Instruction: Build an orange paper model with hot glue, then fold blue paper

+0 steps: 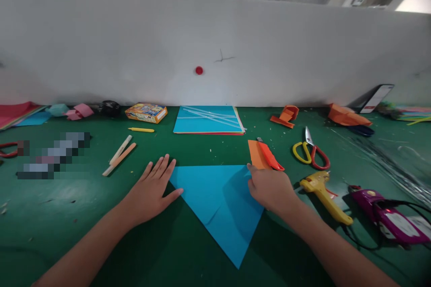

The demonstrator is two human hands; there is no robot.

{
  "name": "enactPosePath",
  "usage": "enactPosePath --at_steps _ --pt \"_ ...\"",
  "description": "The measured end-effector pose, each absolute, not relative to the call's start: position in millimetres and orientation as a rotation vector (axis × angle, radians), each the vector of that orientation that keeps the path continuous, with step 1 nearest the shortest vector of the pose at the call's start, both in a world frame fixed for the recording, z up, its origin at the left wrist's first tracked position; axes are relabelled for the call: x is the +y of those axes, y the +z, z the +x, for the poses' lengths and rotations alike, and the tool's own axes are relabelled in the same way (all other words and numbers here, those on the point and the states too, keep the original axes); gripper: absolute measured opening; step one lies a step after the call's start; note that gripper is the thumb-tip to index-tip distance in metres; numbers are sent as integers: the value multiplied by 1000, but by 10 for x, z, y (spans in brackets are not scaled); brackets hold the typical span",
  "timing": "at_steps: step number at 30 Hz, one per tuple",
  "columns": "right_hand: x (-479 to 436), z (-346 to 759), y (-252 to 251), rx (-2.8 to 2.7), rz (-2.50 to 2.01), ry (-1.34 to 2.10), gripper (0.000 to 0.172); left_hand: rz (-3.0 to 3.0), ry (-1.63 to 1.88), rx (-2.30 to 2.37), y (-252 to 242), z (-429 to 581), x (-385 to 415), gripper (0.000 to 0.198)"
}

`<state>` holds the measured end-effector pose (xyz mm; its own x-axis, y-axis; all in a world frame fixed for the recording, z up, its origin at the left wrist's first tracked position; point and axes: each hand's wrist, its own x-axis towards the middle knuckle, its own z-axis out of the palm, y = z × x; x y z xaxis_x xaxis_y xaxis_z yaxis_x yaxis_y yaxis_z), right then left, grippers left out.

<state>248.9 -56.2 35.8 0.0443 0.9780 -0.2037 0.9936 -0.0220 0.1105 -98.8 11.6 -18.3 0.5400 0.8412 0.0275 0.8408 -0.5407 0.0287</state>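
Observation:
A folded blue paper (215,202) lies on the green table, with one point toward me and a straight edge at the far side. My left hand (151,193) rests flat at its left corner, fingers apart, holding nothing. At the right corner, my right hand (271,188) presses with the index finger extended and the other fingers curled under. Whether anything is pinched beneath those fingers is hidden. Just beyond the right hand, an orange paper piece (257,154) lies with a red cutter (270,156) on top.
Scissors (314,152), a yellow glue gun (326,195) and a purple device (387,217) with cables lie right. A stack of coloured paper (208,121) and a small box (146,112) sit by the white wall (134,49). Two marker-like sticks (119,159) lie left.

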Motion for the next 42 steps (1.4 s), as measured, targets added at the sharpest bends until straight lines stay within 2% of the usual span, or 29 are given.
enactPosePath --at_steps 10,16,25,27,31,33,38,42 --pt "-582 2530 314 2077 2106 -97 54 2848 -43 1022 68 -859 22 55" --pt "-589 2532 313 2073 2116 -75 51 2665 -158 1051 162 -881 64 55" --pt "-579 2523 339 2052 2119 -97 50 2672 -53 1029 174 -985 70 52" --pt "-578 2527 349 2055 2114 -112 50 2730 -35 1136 116 -1092 127 56" --pt "-576 2544 359 2070 2102 -142 52 2782 95 1553 -28 -1421 332 79" --pt "-575 2553 358 2069 2099 -161 53 2786 158 1615 -59 -1551 419 82" --pt "-572 2562 369 2064 2108 -202 52 2798 348 1516 47 -1493 405 67" --pt "-562 2560 390 2066 2116 -254 50 2782 230 1372 121 -1260 278 56"
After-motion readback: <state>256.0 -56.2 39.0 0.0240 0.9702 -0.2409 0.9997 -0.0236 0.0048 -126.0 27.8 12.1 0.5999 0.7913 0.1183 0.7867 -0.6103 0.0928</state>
